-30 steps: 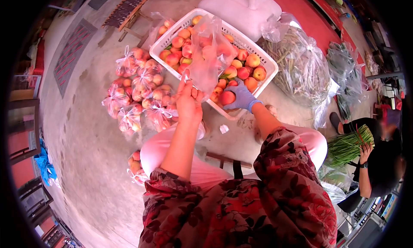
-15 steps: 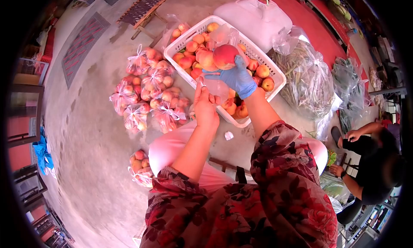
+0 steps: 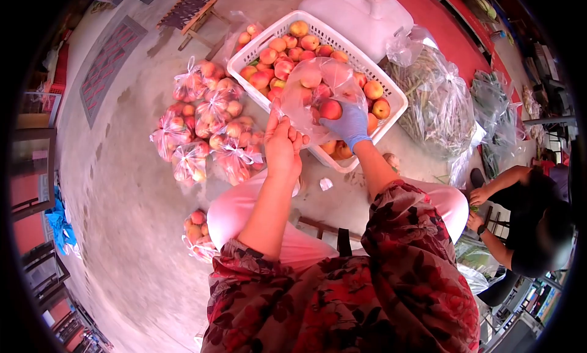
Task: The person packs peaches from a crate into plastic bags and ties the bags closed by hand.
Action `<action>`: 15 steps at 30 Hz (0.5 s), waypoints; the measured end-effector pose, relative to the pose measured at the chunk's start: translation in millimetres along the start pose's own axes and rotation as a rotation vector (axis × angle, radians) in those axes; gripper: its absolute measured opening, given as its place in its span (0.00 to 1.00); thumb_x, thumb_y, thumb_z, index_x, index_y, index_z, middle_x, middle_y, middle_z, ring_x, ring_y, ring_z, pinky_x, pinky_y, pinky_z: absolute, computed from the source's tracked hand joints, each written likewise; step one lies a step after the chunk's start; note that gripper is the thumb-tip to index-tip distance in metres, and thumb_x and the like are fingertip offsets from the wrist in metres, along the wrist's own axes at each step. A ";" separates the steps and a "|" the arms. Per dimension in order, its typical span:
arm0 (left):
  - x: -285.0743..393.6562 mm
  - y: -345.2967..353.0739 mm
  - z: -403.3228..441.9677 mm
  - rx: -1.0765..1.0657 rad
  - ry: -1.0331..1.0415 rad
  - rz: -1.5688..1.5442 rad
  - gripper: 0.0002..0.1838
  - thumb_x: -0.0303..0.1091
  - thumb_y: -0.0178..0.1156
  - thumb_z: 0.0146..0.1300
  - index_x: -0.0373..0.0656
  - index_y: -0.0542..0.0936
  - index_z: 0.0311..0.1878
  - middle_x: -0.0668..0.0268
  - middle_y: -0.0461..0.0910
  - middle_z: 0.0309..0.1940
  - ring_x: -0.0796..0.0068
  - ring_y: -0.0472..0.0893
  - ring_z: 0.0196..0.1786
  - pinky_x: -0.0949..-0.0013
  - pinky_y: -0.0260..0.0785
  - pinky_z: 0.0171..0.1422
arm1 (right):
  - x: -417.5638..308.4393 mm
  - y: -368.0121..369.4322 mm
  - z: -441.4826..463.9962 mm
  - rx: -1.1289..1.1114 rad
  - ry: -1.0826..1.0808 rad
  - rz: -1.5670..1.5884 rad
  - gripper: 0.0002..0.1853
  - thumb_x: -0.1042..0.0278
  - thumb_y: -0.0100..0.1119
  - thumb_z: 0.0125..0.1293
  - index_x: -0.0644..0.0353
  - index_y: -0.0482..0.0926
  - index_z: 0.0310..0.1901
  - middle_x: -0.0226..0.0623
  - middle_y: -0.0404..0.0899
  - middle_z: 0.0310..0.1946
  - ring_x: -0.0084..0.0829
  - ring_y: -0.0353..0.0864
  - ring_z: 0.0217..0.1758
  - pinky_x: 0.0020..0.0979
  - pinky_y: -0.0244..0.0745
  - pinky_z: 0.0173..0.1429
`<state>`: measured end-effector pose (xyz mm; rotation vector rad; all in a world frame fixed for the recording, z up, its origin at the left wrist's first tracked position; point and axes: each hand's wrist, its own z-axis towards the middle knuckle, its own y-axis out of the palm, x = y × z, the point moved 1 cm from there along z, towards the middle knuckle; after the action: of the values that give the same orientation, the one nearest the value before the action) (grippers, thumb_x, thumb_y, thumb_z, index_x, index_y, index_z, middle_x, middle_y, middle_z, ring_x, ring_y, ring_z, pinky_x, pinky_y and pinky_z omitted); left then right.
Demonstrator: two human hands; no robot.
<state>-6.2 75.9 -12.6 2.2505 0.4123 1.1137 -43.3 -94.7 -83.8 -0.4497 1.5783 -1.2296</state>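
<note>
My bare left hand (image 3: 284, 148) pinches the edge of a clear plastic bag (image 3: 333, 78), which spreads over the near part of a white basket (image 3: 392, 96). Orange-red peaches (image 3: 284, 68) fill the basket. My right hand (image 3: 350, 125), in a blue glove, is closed round a red peach (image 3: 331, 109) at the bag's right side. Whether that peach is inside the bag is hard to tell. Several tied bags of peaches (image 3: 214, 111) stand on the floor left of the basket.
Another peach bag (image 3: 197, 229) lies by my left knee. A white container (image 3: 361, 16) stands behind the basket. Right of it are bundled stems in plastic (image 3: 428, 102). At far right a person (image 3: 526, 200) in black sits bent forward. A woven stool (image 3: 192, 9) stands at back left.
My right hand took a peach from the basket, raised it over the bag and has now lowered it at the bag's right side. The bag has spread wider. The other person's green bundle has left view.
</note>
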 end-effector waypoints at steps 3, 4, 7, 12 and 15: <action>0.6 -6.0 11.0 0.039 0.050 -0.010 0.24 0.26 0.42 0.66 0.53 0.63 0.65 0.77 0.54 0.16 0.85 0.54 0.17 0.71 0.64 0.30 | 27.6 33.3 17.5 0.145 -0.117 -0.237 0.22 0.56 0.66 0.44 0.55 0.80 0.43 0.45 0.80 0.36 0.45 0.77 0.41 0.40 0.68 0.51; 2.8 -7.6 13.6 0.037 0.071 -0.025 0.24 0.26 0.42 0.66 0.52 0.63 0.65 0.77 0.54 0.16 0.85 0.55 0.18 0.71 0.65 0.30 | 34.8 32.3 24.5 0.135 -0.142 -0.098 0.19 0.59 0.63 0.47 0.55 0.80 0.42 0.44 0.80 0.36 0.44 0.77 0.40 0.38 0.70 0.49; 13.7 -4.1 20.5 0.042 0.126 -0.063 0.22 0.26 0.42 0.66 0.52 0.63 0.64 0.77 0.53 0.17 0.85 0.54 0.18 0.69 0.64 0.32 | 30.8 6.3 17.7 0.017 -0.045 0.547 0.09 0.74 0.53 0.59 0.62 0.79 0.40 0.43 0.80 0.34 0.36 0.78 0.36 0.30 0.73 0.44; 21.3 -12.1 31.6 0.084 0.140 -0.111 0.21 0.27 0.42 0.66 0.51 0.64 0.63 0.77 0.53 0.18 0.84 0.54 0.20 0.67 0.65 0.35 | 48.0 -18.1 -46.4 0.040 0.183 0.940 0.08 0.71 0.52 0.61 0.62 0.79 0.38 0.41 0.80 0.34 0.26 0.78 0.35 0.27 0.73 0.43; 17.3 -6.4 25.9 0.033 0.130 -0.108 0.21 0.26 0.42 0.66 0.50 0.64 0.63 0.76 0.53 0.18 0.84 0.55 0.20 0.67 0.65 0.35 | 69.7 18.8 -72.6 -0.089 0.241 0.321 0.10 0.69 0.54 0.58 0.59 0.77 0.41 0.40 0.79 0.37 0.31 0.77 0.38 0.31 0.72 0.46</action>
<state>24.8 80.2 -18.3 2.1631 0.6026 1.2082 -128.8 -106.6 -138.9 -0.0971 1.8327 -0.9968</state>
